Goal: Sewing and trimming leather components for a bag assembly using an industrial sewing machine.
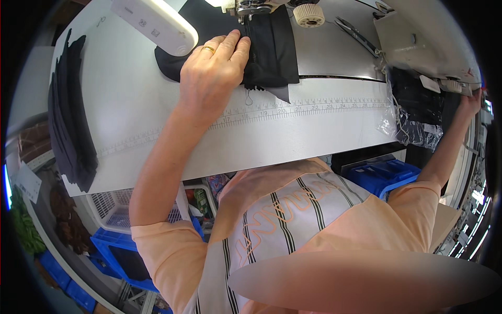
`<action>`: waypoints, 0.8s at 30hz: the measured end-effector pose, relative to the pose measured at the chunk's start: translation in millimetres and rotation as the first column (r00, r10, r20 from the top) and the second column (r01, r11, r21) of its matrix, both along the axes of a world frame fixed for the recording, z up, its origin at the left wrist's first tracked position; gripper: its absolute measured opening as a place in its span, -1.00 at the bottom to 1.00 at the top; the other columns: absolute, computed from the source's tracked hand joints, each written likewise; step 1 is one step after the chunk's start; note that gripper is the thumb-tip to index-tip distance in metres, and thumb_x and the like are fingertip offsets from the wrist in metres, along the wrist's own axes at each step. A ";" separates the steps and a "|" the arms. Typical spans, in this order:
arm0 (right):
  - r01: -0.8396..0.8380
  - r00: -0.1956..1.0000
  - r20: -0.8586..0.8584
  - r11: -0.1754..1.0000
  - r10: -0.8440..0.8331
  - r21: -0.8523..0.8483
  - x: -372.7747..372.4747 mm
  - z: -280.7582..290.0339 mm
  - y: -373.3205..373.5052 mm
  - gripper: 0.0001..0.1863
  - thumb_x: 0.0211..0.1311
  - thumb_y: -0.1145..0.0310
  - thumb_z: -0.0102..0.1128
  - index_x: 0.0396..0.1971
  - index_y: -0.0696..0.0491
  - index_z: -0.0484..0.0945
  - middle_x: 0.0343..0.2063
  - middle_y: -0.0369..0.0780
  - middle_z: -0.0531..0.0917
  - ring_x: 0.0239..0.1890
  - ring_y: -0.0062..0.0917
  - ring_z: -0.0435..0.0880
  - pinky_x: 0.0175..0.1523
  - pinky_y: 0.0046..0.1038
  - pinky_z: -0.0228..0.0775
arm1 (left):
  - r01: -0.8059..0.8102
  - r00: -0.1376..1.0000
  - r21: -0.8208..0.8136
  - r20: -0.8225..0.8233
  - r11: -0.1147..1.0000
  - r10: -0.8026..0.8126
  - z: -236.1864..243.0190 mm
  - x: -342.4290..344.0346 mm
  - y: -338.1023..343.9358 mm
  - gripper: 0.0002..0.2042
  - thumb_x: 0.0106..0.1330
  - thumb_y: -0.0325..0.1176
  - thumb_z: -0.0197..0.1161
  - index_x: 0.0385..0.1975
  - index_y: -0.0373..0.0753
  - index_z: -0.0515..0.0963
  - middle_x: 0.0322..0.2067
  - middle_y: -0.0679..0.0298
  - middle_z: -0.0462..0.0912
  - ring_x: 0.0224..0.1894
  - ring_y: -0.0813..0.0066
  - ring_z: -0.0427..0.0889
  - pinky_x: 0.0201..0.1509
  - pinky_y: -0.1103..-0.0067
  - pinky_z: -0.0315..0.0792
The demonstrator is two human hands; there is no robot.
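Observation:
My left hand (215, 65), with a ring on one finger, lies with its fingers stretched out on a black fabric piece (274, 47). A dark zipper strip (254, 49) runs along the fabric beside my fingertips. Just beyond them is the needle area of a sewing machine (251, 9), partly cut off by the upper edge. At the far right my right hand (471, 103) reaches to the end of the machine's body (429, 39). Its fingers are mostly hidden there, so their grip does not show.
Dark fabric strips (70, 120) hang over the table's left side. A white device (157, 26) juts in above the table (334, 125), which bears a printed ruler. Tweezers or snips (358, 36) lie on the machine bed. Plastic-wrapped black material (418, 110) is at right; blue crates (123, 251) stand below.

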State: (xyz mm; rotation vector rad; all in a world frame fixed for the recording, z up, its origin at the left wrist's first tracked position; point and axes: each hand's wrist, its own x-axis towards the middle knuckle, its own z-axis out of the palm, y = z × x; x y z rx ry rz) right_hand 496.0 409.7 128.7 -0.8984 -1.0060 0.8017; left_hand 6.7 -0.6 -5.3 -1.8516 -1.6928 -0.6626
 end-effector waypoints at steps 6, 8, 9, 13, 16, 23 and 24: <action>-0.009 1.000 -0.029 0.999 0.010 0.040 0.7 -14.2 -2.3 -0.51 0.36 0.24 -0.12 0.16 0.25 0.33 0.22 0.06 0.33 0.29 -0.05 0.25 0.38 0.07 -0.02 | -0.016 1.000 0.000 0.017 1.000 0.016 -1.1 1.1 0.9 -0.77 -0.03 -0.49 0.28 -0.31 -0.27 0.64 -0.24 0.20 0.69 -0.22 0.39 0.66 -0.24 0.56 0.54; -0.054 0.998 -0.016 0.997 0.055 0.060 15.8 -25.4 10.5 -0.51 0.36 0.24 -0.11 0.16 0.25 0.33 0.22 0.06 0.33 0.29 -0.05 0.25 0.38 0.07 -0.02 | -0.020 0.999 0.002 0.027 1.000 0.020 -1.4 1.1 0.4 -0.77 -0.03 -0.49 0.29 -0.31 -0.27 0.64 -0.24 0.21 0.69 -0.23 0.39 0.66 -0.25 0.57 0.54; -0.073 0.995 -0.058 0.995 0.076 0.064 23.5 -29.7 18.5 -0.50 0.35 0.23 -0.10 0.16 0.26 0.32 0.22 0.06 0.32 0.29 -0.04 0.24 0.37 0.08 -0.01 | -0.013 0.999 -0.005 0.037 1.000 0.014 -1.3 0.6 0.0 -0.76 -0.04 -0.50 0.29 -0.31 -0.26 0.65 -0.23 0.21 0.69 -0.24 0.39 0.66 -0.26 0.57 0.54; -0.149 0.982 -0.108 0.988 0.152 0.038 31.6 -25.0 24.0 -0.52 0.31 0.21 -0.05 0.09 0.26 0.37 0.15 0.07 0.38 0.20 -0.04 0.34 0.28 0.05 0.15 | -0.015 0.997 0.001 0.070 1.000 0.015 -1.2 0.3 -0.9 -0.74 -0.07 -0.51 0.29 -0.31 -0.25 0.65 -0.23 0.22 0.69 -0.24 0.38 0.66 -0.28 0.58 0.54; 0.138 0.982 0.100 0.965 -0.163 0.221 -18.0 -2.4 -29.9 -0.62 0.29 0.27 -0.04 -0.06 0.27 0.49 -0.06 0.06 0.55 0.00 -0.09 0.53 0.11 -0.12 0.40 | -0.031 0.998 0.003 0.054 1.000 0.031 -2.0 1.0 0.9 -0.73 -0.08 -0.51 0.28 -0.30 -0.24 0.65 -0.23 0.23 0.69 -0.25 0.38 0.66 -0.28 0.58 0.54; -0.790 0.245 0.965 0.596 0.091 0.144 -244.5 -57.5 -246.7 -0.69 0.19 0.28 0.23 -0.09 0.05 0.60 -0.13 -0.23 0.66 -0.11 -0.50 0.63 -0.08 -0.53 0.49 | -0.022 0.999 -0.025 0.039 0.999 0.023 -0.5 -0.4 -0.3 -0.74 -0.06 -0.50 0.28 -0.30 -0.23 0.66 -0.23 0.25 0.69 -0.26 0.40 0.66 -0.28 0.61 0.53; -0.864 0.119 0.961 0.502 0.250 -0.024 -272.5 -72.4 -255.3 -0.51 0.22 0.37 0.22 0.14 0.16 0.40 0.12 -0.07 0.48 0.17 -0.30 0.45 0.26 -0.37 0.20 | -0.025 0.999 -0.033 0.044 0.999 0.027 -0.2 -0.6 -0.6 -0.74 -0.06 -0.50 0.28 -0.30 -0.22 0.66 -0.23 0.26 0.69 -0.26 0.41 0.67 -0.28 0.61 0.53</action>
